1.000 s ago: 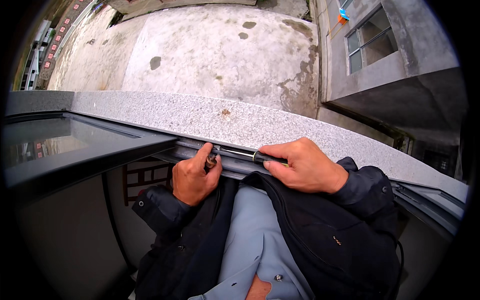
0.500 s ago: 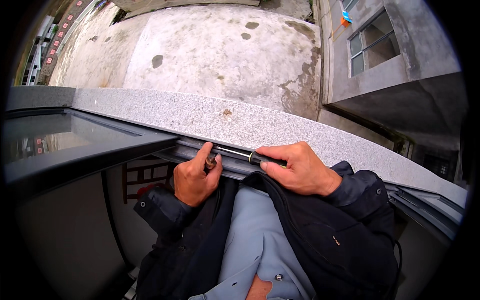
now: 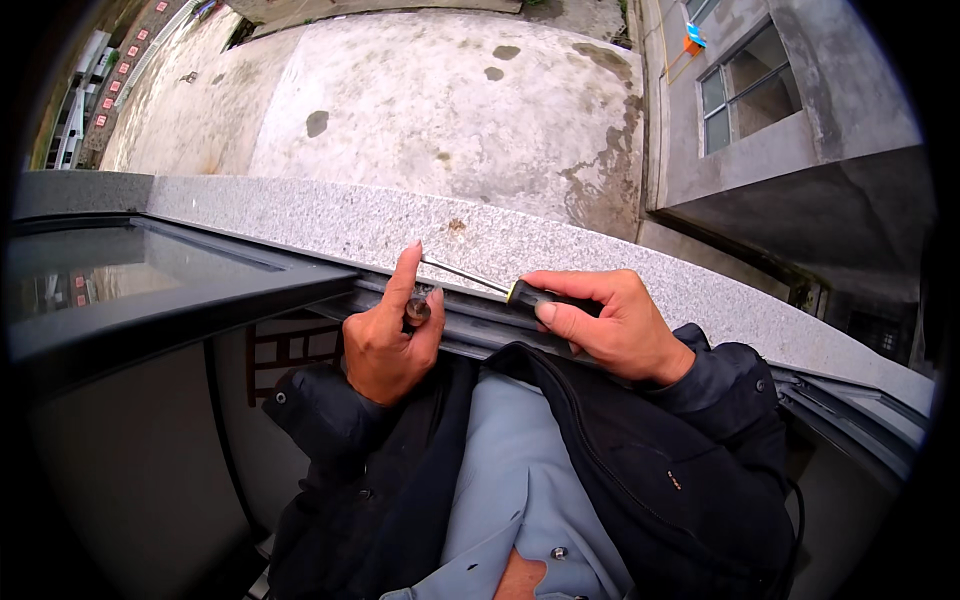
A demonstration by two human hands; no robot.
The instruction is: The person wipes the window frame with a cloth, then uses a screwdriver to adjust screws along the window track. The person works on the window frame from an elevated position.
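My right hand (image 3: 620, 325) grips a screwdriver (image 3: 522, 293) by its black handle with a yellow-green collar. Its thin metal shaft points left and slightly up over the stone sill, the tip close to my left index finger. My left hand (image 3: 385, 345) has that index finger stretched out toward the sill. Between its thumb and curled fingers sits a small round brownish-grey piece (image 3: 417, 311), too small to name. Both hands are over the dark metal window track (image 3: 465, 325), which they partly hide.
A speckled grey stone sill (image 3: 360, 220) runs beyond the track. At left stands a dark-framed glass window sash (image 3: 180, 310). Past the sill, a stained concrete yard (image 3: 410, 110) lies below, with a grey building (image 3: 830, 110) at right. A wooden chair (image 3: 290, 350) shows indoors.
The screwdriver has come up off the track, and its tip now lies over the sill. My right hand has shifted slightly right. My left index finger has straightened outward.
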